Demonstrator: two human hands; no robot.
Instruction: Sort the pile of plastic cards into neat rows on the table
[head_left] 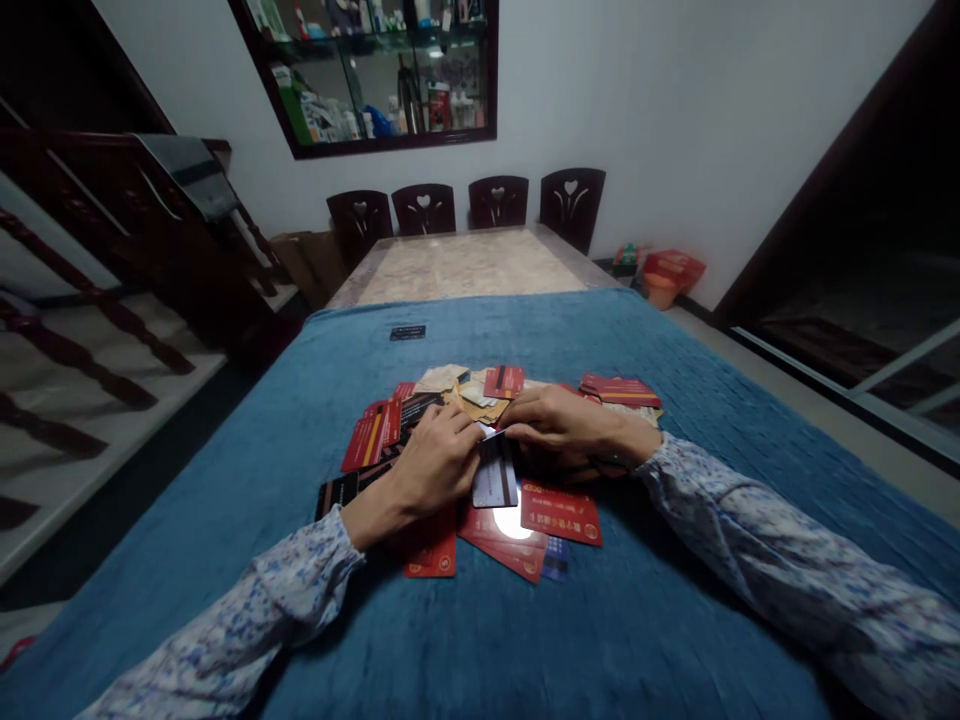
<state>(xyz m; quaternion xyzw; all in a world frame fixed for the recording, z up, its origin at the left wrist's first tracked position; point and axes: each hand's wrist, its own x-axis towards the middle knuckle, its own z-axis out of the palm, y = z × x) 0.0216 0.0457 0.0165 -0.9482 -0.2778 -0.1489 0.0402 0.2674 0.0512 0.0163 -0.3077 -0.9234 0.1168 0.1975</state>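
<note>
My left hand (442,450) is closed, its fingertips meeting a thin card (492,434) seen almost edge-on. From the other side, my right hand (566,420) pinches near that card's right end. Just below them is a silver-grey card (493,478) with a dark stripe. Red cards (561,512) lie fanned under and in front of the hands, one under a bright glare. Black cards (341,490) and more red cards (371,435) spread at the left. Behind the hands is a heap of yellowish and pale pieces (476,390). My palms hide part of the pile.
A blue cloth (225,530) covers the near table, with a lone black card (408,332) farther back. Beyond is the bare stone-look tabletop (472,260) and several dark chairs (498,200). A stair railing (90,310) stands left; an orange bin (661,290) sits at the right.
</note>
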